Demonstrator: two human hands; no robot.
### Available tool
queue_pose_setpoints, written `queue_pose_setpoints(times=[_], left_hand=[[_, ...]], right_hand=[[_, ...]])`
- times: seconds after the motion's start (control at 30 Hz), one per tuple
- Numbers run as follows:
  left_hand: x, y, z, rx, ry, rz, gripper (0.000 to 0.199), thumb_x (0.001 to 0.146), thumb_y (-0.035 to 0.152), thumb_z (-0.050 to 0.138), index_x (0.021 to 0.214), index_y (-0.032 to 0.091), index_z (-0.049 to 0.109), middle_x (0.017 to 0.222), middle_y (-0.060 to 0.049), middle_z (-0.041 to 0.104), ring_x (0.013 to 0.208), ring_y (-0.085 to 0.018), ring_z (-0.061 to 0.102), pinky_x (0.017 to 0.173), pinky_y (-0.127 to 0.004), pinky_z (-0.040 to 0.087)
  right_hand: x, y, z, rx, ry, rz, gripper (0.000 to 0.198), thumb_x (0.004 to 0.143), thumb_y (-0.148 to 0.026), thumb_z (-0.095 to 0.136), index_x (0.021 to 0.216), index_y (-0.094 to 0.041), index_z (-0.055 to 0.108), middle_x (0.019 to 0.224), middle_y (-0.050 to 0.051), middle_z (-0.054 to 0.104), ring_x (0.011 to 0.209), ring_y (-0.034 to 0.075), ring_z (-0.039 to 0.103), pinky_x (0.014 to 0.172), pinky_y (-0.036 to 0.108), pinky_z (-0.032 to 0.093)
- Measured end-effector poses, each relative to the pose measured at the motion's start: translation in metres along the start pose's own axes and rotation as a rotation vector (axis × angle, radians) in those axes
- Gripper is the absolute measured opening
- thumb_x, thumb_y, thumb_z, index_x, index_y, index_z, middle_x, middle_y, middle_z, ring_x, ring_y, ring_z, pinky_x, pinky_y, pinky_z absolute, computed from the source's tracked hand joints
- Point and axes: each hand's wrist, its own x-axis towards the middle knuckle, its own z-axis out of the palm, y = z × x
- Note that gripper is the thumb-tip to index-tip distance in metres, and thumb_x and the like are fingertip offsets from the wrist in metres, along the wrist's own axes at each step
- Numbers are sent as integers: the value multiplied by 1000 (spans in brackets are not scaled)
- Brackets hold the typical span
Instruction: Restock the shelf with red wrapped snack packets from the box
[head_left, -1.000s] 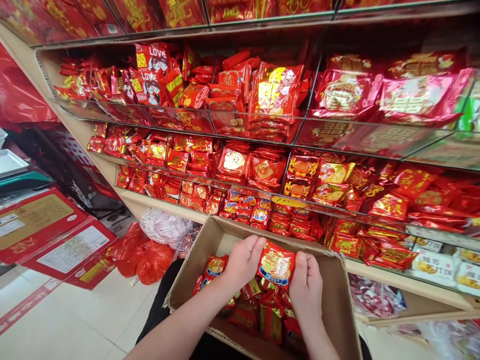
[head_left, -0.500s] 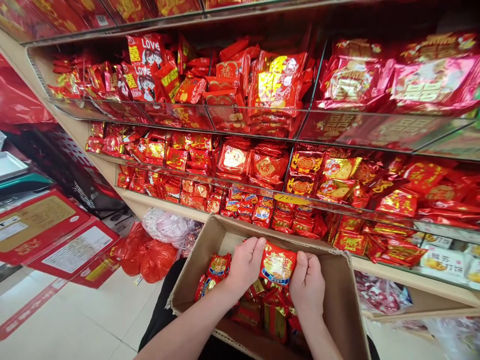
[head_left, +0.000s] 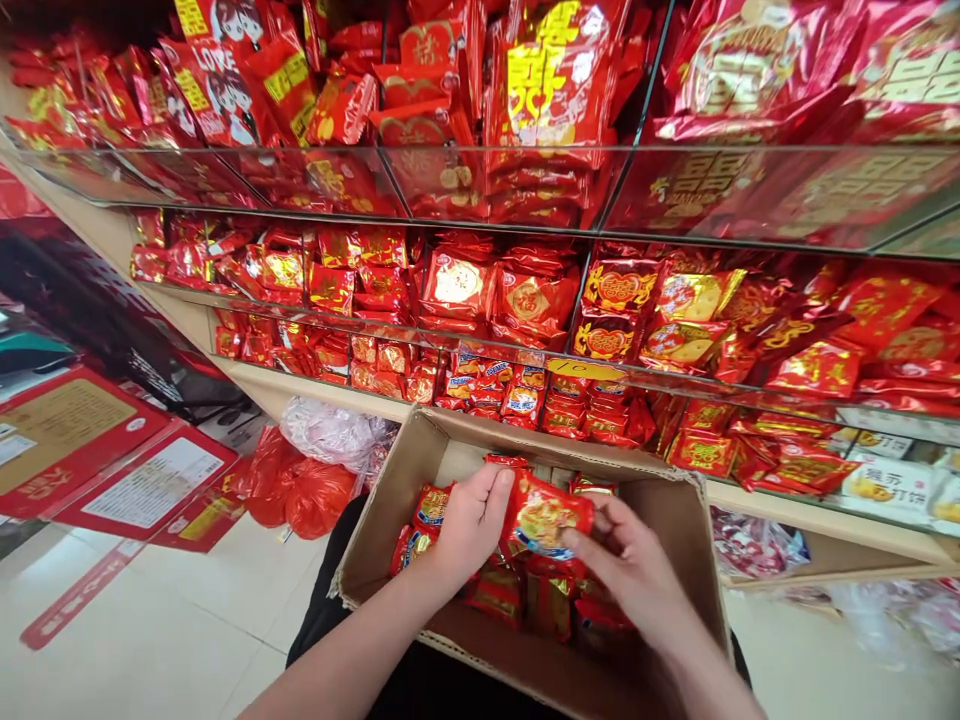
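Note:
A red biscuit packet [head_left: 546, 516] with a golden picture and a blue band is held over the cardboard box [head_left: 679, 540]. My left hand [head_left: 474, 515] is closed on its left edge, thumb along the side. My right hand [head_left: 630, 560] holds the lower right side, its thumb pressed on the front and fingers partly hidden behind. That hand and the packet are slightly blurred. Inside the box lie more red and gold packets [head_left: 499, 592], with similar blue-banded packets [head_left: 412, 545] at the left. The box rests on my lap.
Ahead stand shelves with clear dividers and a glass front edge [head_left: 480, 148], filled with red snack packets [head_left: 457, 285]. A yellow price tag [head_left: 581, 370] hangs near the box. Red plastic bags [head_left: 304, 495] and red cartons [head_left: 157, 485] are at the left on the tiled floor.
My right hand has shifted its grip from the packet's upper right edge to its lower right, thumb now on the front. The packet has tilted. The camera view has moved closer to the shelves.

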Motion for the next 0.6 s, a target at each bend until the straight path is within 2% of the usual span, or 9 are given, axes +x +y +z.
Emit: queue_pose_setpoints(times=[0.07, 0.13, 0.17, 0.2, 0.27, 0.37, 0.43, 0.53, 0.6], left_hand=[[8, -2, -21, 106, 81, 72, 24, 85, 31, 34, 87, 19, 55, 67, 2, 54, 63, -11, 51, 61, -21, 41], [21, -13, -48, 306, 207, 148, 21, 83, 30, 40, 92, 19, 55, 82, -3, 58, 79, -15, 53, 72, -26, 42], [27, -22, -62, 441, 250, 172, 21, 81, 30, 43, 93, 18, 55, 85, -5, 57, 85, -18, 52, 78, -31, 41], [34, -32, -73, 561, 290, 150, 25, 79, 31, 45, 99, 17, 53, 92, -7, 56, 92, -22, 50, 82, -36, 38], [44, -56, -89, 673, 280, 31, 36, 77, 33, 47, 108, 15, 47, 100, -11, 54, 100, -25, 47, 85, -39, 37], [48, -88, -91, 639, 119, -199, 34, 77, 36, 45, 105, 15, 45, 85, -7, 57, 84, -21, 55, 72, -32, 43], [47, -101, -86, 608, 54, -265, 29, 77, 36, 45, 98, 16, 46, 72, -2, 57, 67, -18, 57, 60, -27, 43], [44, -107, -80, 602, 47, -294, 27, 76, 36, 46, 96, 18, 44, 68, -1, 56, 63, -17, 57, 57, -25, 41], [44, -107, -80, 611, 42, -323, 28, 76, 36, 45, 97, 18, 42, 69, -1, 56, 64, -17, 57, 57, -25, 40]], right_hand=[[3, -15, -28, -174, 219, -94, 42, 66, -42, 62, 100, -22, 48, 87, 4, 60, 77, 17, 57, 67, 28, 46], [13, -24, -65, -431, 514, -173, 46, 63, -49, 61, 100, -24, 49, 81, 3, 59, 73, 19, 56, 64, 32, 45], [21, -25, -84, -590, 623, -173, 49, 62, -52, 59, 100, -24, 50, 77, 4, 58, 71, 21, 56, 63, 34, 44], [30, -23, -103, -747, 657, -146, 50, 61, -54, 58, 100, -24, 52, 76, 4, 58, 72, 23, 56, 65, 38, 43], [55, -13, -133, -873, 586, -79, 49, 58, -54, 59, 95, -23, 53, 76, 6, 59, 76, 26, 57, 68, 42, 43], [99, 8, -154, -634, 372, 3, 47, 51, -50, 64, 84, -21, 50, 73, 5, 61, 72, 23, 59, 65, 38, 47], [127, 18, -154, -528, 296, 47, 43, 52, -48, 65, 80, -20, 49, 70, 4, 62, 65, 21, 60, 59, 34, 49], [162, 27, -149, -633, 329, 58, 31, 57, -43, 65, 72, -19, 53, 63, 5, 61, 60, 22, 59, 54, 33, 47], [182, 31, -148, -734, 382, 20, 25, 60, -40, 65, 68, -18, 56, 61, 6, 60, 63, 23, 59, 57, 34, 46]])
